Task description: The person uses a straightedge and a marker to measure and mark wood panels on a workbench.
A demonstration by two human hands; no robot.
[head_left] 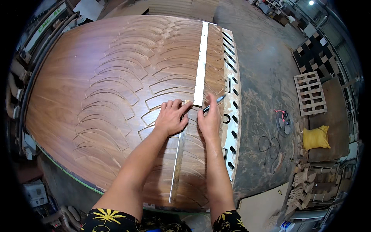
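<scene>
A large brown wood-grain panel (58, 104) is cut with rows of curved arc shapes. Along its right part runs a long white strip (201, 62), its near end close to both hands. A narrower straight strip (177, 166), with a pale edge, stretches from there toward me. My left hand (171, 118) presses on the far end of this narrow strip, thumb and index finger about it. My right hand (209, 120) is closed on a pen (213, 103), beside the white strip's near end. The pen slants up to the right; its lower tip is partly hidden by the fingers.
A pale slotted board edge (234, 127) shows along the panel's right side. Dusty floor lies beyond, with a cable reel (284, 123), a wooden pallet (310, 92), a yellow sack (316, 138) and stacked curved wooden pieces (303, 185). Pipes and a rail (34, 77) border the left.
</scene>
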